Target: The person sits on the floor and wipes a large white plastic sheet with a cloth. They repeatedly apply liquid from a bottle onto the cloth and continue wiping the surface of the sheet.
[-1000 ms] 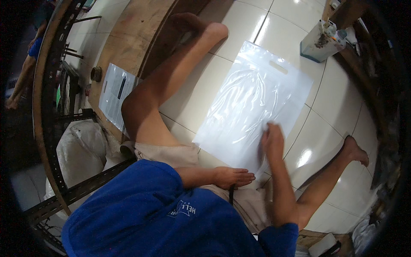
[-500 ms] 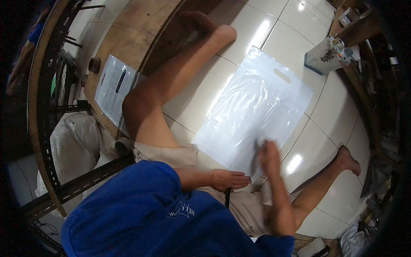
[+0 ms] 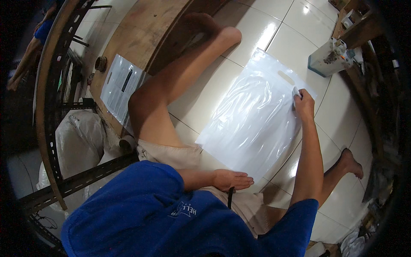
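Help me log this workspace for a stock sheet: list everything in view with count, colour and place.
Large plastic bag: at least 1, glossy white, flat on floor
Printed plastic bag: 1, pale with dark bar, on bench
Bench: 1, brown wood, upper left
Round object: 1, brown, on bench
Container: 1, whitish with dark stains, floor, upper right
Bulky plastic wrap: count unclear, whitish, left
Rack: 1, dark, left
Floor: 1, cream tiles, centre
Clutter: uncountable, dim, right edge
Other person: 1, blue clothing, upper left
Shirt: 1, blue, bottom
Shorts: 1 pair, beige, lower centre
Legs: 2, bare, spread around large bag
Left hand: 1, bare, over lap
Right hand: 1, bare, gripping large bag's right edge
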Demonstrator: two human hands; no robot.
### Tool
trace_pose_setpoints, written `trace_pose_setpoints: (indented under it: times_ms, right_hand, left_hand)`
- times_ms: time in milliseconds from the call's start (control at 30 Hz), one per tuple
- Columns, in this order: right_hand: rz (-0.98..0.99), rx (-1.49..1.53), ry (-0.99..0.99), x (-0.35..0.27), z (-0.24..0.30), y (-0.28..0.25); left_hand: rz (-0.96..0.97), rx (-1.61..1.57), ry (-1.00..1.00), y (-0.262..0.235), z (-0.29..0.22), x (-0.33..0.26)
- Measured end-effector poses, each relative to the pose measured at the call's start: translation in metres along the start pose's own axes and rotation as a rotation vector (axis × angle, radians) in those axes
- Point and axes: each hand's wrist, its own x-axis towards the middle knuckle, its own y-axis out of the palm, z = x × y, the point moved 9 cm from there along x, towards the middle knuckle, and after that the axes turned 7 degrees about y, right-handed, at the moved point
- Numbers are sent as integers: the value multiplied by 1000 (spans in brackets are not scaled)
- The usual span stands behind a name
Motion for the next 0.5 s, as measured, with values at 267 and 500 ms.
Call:
trace_pose_setpoints:
  times_ms: [267,500]
  right_hand:
    - [299,-10,-299,-292,-12,126]
    - [-31,0,-219,-162,14,84]
  left_hand:
    - [126,-155,-63,36,0,-5]
    - [-112,-41,-12,10,-2,-1]
